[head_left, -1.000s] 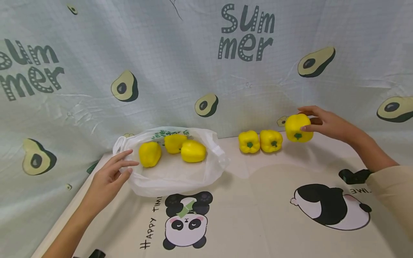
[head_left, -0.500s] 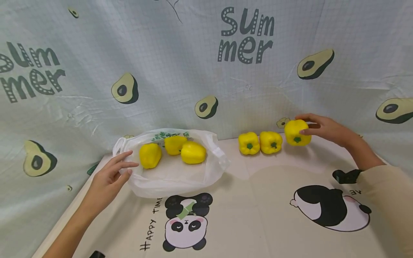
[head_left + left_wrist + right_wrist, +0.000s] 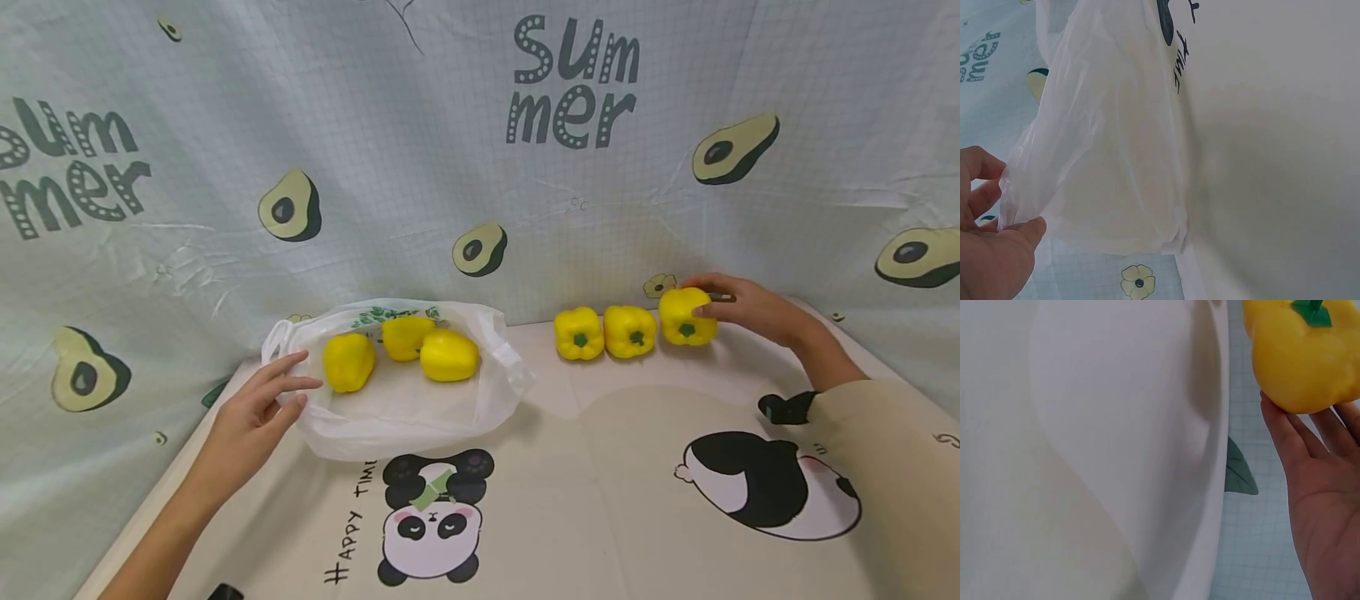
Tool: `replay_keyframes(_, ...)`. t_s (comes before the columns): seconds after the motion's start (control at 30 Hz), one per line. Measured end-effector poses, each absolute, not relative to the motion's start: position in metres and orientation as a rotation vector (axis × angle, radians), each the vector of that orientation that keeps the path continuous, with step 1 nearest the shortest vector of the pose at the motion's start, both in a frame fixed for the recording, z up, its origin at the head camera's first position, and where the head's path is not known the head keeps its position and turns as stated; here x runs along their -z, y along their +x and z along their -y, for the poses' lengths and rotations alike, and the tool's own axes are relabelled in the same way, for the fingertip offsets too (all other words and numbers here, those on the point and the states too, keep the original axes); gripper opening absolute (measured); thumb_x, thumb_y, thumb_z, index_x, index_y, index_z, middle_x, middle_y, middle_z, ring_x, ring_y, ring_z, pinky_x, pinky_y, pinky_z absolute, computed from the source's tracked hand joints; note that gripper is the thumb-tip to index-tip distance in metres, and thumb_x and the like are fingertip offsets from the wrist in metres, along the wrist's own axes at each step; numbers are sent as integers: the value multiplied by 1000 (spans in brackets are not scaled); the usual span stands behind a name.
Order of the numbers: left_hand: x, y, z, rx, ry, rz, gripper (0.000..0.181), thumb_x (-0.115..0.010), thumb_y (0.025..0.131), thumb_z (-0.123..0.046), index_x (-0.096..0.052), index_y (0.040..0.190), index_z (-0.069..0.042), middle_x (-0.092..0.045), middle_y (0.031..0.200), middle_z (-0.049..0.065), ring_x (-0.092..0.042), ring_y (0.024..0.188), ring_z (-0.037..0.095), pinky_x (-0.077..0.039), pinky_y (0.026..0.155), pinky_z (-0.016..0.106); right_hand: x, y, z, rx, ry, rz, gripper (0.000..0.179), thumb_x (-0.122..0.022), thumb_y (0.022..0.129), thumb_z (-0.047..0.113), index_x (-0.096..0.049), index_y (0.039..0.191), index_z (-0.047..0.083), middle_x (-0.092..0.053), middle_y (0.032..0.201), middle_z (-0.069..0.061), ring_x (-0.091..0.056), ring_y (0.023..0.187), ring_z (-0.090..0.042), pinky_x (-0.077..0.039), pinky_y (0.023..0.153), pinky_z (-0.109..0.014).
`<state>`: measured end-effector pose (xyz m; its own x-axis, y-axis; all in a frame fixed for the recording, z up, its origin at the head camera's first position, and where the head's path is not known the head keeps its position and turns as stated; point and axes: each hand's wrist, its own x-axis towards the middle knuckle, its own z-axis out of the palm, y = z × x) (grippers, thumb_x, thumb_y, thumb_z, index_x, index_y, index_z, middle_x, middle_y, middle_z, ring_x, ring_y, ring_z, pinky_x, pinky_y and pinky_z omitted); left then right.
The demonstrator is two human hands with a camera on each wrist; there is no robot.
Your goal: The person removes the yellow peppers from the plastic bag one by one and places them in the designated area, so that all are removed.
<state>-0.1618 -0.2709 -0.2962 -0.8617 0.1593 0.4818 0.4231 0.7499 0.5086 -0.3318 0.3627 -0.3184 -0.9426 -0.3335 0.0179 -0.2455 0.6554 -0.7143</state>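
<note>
My right hand (image 3: 757, 310) grips a yellow bell pepper (image 3: 684, 321) from its right side, its green stem end facing me. In the right wrist view the thumb and fingers lie along that bell pepper's (image 3: 1307, 369) near side. Just left of it, two more yellow bell peppers (image 3: 579, 335) sit side by side on the table. My left hand (image 3: 251, 417) is at the left rim of a white plastic bag (image 3: 405, 421), which lies with its mouth wide. In the left wrist view, thumb and fingers pinch the bag's edge (image 3: 1022, 187). Three yellow bell peppers (image 3: 348, 363) are inside the bag.
The pale tablecloth (image 3: 592, 492) has printed pandas and lettering. Behind the table hangs a light curtain (image 3: 390, 150) with avocado prints, close to the row of bell peppers. Small black objects (image 3: 783, 408) show by the right sleeve and at the lower left.
My right hand has lowered the bell pepper and brought it slightly left, beside the two others. My left hand and the bag have stayed in place.
</note>
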Motion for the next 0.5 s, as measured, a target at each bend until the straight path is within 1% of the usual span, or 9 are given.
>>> replay_keyframes(0.17, 297, -162, 271, 892, -456, 2528, 20, -60, 101, -5, -73, 115, -4, -50, 150, 11, -42, 73, 9, -37, 62, 20, 323, -334, -362, 1156, -483, -2720, 67, -55, 102, 38, -34, 153, 2, -29, 157, -29, -32, 137, -49, -34, 107, -70)
replay_keyframes(0.27, 297, -162, 272, 891, -456, 2526, 20, -60, 101, -5, -73, 115, -4, -50, 150, 11, -42, 74, 9, -37, 63, 20, 325, -335, -362, 1161, -496, -2693, 69, -53, 102, 41, -32, 155, 3, -29, 158, -29, -33, 137, -48, -34, 107, -70)
replay_keyframes(0.37, 298, -161, 272, 891, -449, 2530, 20, -59, 101, -5, -73, 116, -4, -50, 150, 11, -43, 80, 7, -37, 64, 19, 326, -334, -361, 1202, -510, -2652, 67, -52, 102, 38, -32, 155, 3, -29, 158, -28, -35, 136, -46, -34, 108, -69)
replay_keyframes(0.5, 297, -161, 271, 896, -443, 2538, 20, -59, 102, -6, -73, 116, -5, -50, 151, 11, -43, 80, 8, -37, 64, 19, 326, -332, -361, 1259, -519, -2599, 64, -51, 103, 34, -30, 155, 2, -29, 158, -28, -36, 135, -43, -31, 110, -68)
